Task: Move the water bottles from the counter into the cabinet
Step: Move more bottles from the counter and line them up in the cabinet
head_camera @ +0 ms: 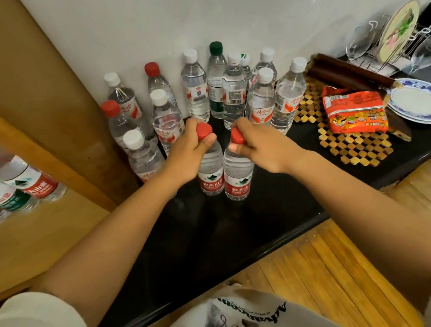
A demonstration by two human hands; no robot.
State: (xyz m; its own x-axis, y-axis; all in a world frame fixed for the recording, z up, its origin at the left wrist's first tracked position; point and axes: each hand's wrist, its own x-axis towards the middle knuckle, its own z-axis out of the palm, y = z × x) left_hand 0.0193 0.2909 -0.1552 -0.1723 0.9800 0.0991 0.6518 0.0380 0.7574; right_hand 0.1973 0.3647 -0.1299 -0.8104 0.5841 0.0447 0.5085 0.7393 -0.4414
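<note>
Two red-capped water bottles with red labels stand side by side on the black counter (240, 228). My left hand (190, 152) grips the neck of the left bottle (211, 174), just under its cap. My right hand (256, 144) grips the neck of the right bottle (238, 177) the same way. Behind them, several more water bottles (232, 95) with white, red and green caps stand along the white wall. At the far left, the wooden cabinet (42, 236) holds several bottles (18, 189) on its shelf.
A woven bamboo mat (357, 149) lies at the right with an orange noodle packet (354, 112) on it. Blue-and-white plates (421, 100), a dark rolled item (349, 75) and a rack of wine glasses (385, 44) sit beyond. Wooden floor lies below the counter edge.
</note>
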